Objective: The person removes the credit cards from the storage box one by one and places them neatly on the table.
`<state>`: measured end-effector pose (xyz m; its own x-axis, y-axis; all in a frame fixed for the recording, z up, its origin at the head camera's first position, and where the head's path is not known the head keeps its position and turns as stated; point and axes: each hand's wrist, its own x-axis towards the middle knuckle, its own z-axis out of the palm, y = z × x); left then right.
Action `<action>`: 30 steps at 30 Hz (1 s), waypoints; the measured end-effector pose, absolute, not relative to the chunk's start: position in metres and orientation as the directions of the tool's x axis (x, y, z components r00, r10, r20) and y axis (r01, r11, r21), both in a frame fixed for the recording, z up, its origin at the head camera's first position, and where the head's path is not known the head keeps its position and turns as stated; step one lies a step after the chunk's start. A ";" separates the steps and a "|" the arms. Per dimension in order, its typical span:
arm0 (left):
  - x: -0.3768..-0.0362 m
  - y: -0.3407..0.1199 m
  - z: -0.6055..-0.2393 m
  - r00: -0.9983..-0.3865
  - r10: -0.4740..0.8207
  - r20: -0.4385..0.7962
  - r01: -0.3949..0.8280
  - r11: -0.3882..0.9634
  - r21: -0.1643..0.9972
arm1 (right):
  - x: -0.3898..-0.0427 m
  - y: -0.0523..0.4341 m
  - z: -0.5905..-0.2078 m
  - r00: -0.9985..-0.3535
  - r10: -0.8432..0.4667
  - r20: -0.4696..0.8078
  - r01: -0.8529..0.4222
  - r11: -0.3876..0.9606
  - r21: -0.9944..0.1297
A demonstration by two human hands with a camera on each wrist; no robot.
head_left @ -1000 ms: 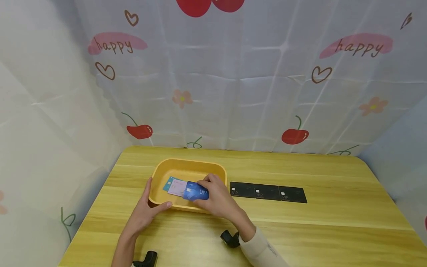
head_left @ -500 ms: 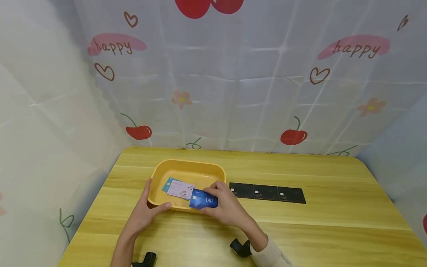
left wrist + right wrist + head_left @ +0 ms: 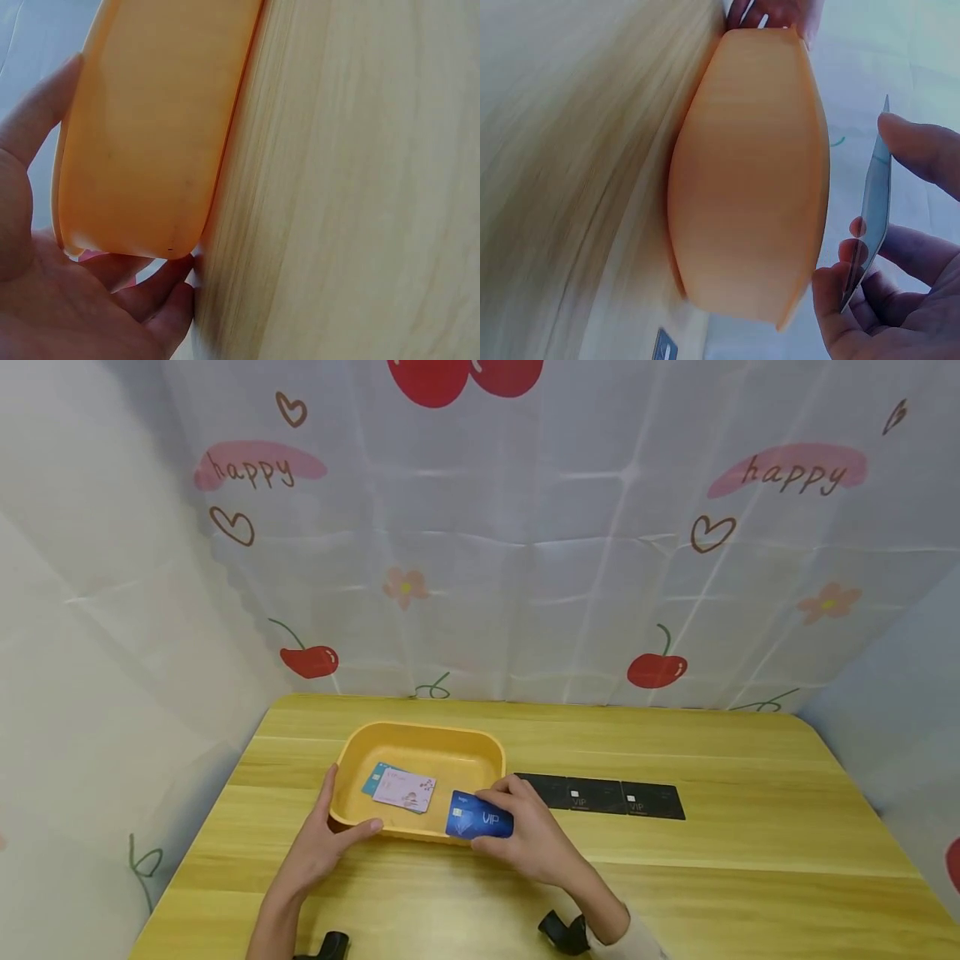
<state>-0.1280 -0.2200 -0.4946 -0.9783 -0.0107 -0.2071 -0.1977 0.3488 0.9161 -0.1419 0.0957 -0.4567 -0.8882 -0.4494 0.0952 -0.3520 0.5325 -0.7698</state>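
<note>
Here — pinching blue VIP card [image 3: 467, 816] over yellow tray [image 3: 427, 749] with right fingers [image 3: 501, 798] — cupping tray's near-left corner with left fingers [image 3: 325, 793].

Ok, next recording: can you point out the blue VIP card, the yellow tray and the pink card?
Blue VIP card [image 3: 472, 816]: head view, middle of its face.
Yellow tray [image 3: 427, 740]: head view, inside of its far wall.
Pink card [image 3: 403, 788]: head view, middle of its face.

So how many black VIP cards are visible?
3, lined up right of the yellow tray: left card, partly hidden by the right hand; middle card; right card.
</note>
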 end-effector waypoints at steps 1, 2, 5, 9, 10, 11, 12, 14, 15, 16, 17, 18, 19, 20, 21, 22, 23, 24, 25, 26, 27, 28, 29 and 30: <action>-0.128 -0.220 -0.495 -0.978 -0.009 -0.207 -0.197 0.346 0.917 | -0.142 0.097 -0.457 -0.890 -0.444 0.098 -0.350 0.533 -0.770; -0.128 -0.221 -0.495 -0.978 -0.009 -0.207 -0.197 0.344 0.918 | -0.141 0.099 -0.457 -0.894 -0.438 0.097 -0.345 0.533 -0.772; -0.128 -0.222 -0.494 -0.978 -0.008 -0.207 -0.197 0.344 0.918 | -0.142 0.103 -0.457 -0.902 -0.420 0.099 -0.333 0.531 -0.779; -0.128 -0.222 -0.494 -0.978 -0.008 -0.210 -0.200 0.338 0.920 | -0.142 0.109 -0.459 -0.912 -0.400 0.094 -0.312 0.523 -0.794; -0.128 -0.222 -0.495 -0.978 -0.007 -0.211 -0.201 0.335 0.921 | -0.141 0.110 -0.460 -0.914 -0.396 0.093 -0.308 0.524 -0.794; -0.128 -0.222 -0.495 -0.977 -0.006 -0.211 -0.201 0.333 0.921 | -0.141 0.112 -0.460 -0.916 -0.392 0.089 -0.302 0.525 -0.796; -0.128 -0.222 -0.495 -0.978 -0.004 -0.210 -0.199 0.329 0.923 | -0.140 0.114 -0.461 -0.918 -0.387 0.085 -0.295 0.526 -0.798; -0.129 -0.222 -0.496 -0.978 -0.001 -0.209 -0.197 0.328 0.924 | -0.139 0.118 -0.462 -0.923 -0.376 0.079 -0.286 0.536 -0.794; -0.129 -0.221 -0.496 -0.978 0.001 -0.207 -0.195 0.329 0.924 | -0.139 0.121 -0.463 -0.926 -0.371 0.077 -0.282 0.542 -0.792; -0.129 -0.221 -0.496 -0.979 0.002 -0.205 -0.193 0.329 0.924 | -0.138 0.123 -0.463 -0.929 -0.363 0.075 -0.277 0.546 -0.791; -0.129 -0.221 -0.496 -0.979 0.003 -0.202 -0.190 0.331 0.924 | -0.138 0.126 -0.464 -0.931 -0.357 0.073 -0.272 0.548 -0.791; -0.129 -0.221 -0.496 -0.980 0.004 -0.200 -0.187 0.331 0.925 | -0.137 0.129 -0.464 -0.934 -0.349 0.074 -0.269 0.552 -0.789; -0.129 -0.220 -0.496 -0.980 0.004 -0.199 -0.186 0.333 0.924 | -0.137 0.131 -0.465 -0.936 -0.342 0.077 -0.269 0.558 -0.785; -0.129 -0.220 -0.496 -0.980 0.005 -0.197 -0.184 0.332 0.925 | -0.137 0.134 -0.466 -0.938 -0.336 0.078 -0.268 0.565 -0.781; -0.129 -0.220 -0.496 -0.981 0.006 -0.195 -0.182 0.331 0.926 | -0.137 0.136 -0.466 -0.940 -0.331 0.078 -0.266 0.573 -0.775; -0.129 -0.220 -0.496 -0.981 0.006 -0.194 -0.181 0.331 0.926 | -0.137 0.138 -0.467 -0.942 -0.327 0.077 -0.264 0.580 -0.770; -0.129 -0.220 -0.496 -0.981 0.006 -0.193 -0.180 0.331 0.926 | -0.137 0.140 -0.468 -0.943 -0.324 0.076 -0.264 0.590 -0.763; -0.129 -0.220 -0.496 -0.981 0.005 -0.193 -0.180 0.330 0.926 | -0.137 0.142 -0.469 -0.943 -0.323 0.075 -0.266 0.601 -0.754; -0.129 -0.220 -0.496 -0.981 0.003 -0.193 -0.181 0.332 0.926 | -0.137 0.144 -0.470 -0.943 -0.324 0.071 -0.266 0.613 -0.744; -0.129 -0.220 -0.496 -0.981 0.001 -0.192 -0.181 0.334 0.925 | -0.138 0.146 -0.471 -0.943 -0.326 0.068 -0.268 0.623 -0.735; -0.129 -0.220 -0.496 -0.981 0.000 -0.192 -0.181 0.334 0.925 | -0.138 0.147 -0.472 -0.942 -0.329 0.064 -0.271 0.635 -0.724; -0.128 -0.220 -0.496 -0.981 -0.001 -0.193 -0.182 0.332 0.926 | -0.138 0.149 -0.473 -0.941 -0.332 0.062 -0.275 0.644 -0.713; -0.128 -0.220 -0.496 -0.981 0.001 -0.194 -0.183 0.329 0.926 | -0.138 0.151 -0.475 -0.941 -0.334 0.060 -0.278 0.658 -0.700; -0.128 -0.220 -0.496 -0.981 0.002 -0.194 -0.183 0.329 0.926 | -0.138 0.153 -0.476 -0.941 -0.333 0.060 -0.281 0.670 -0.687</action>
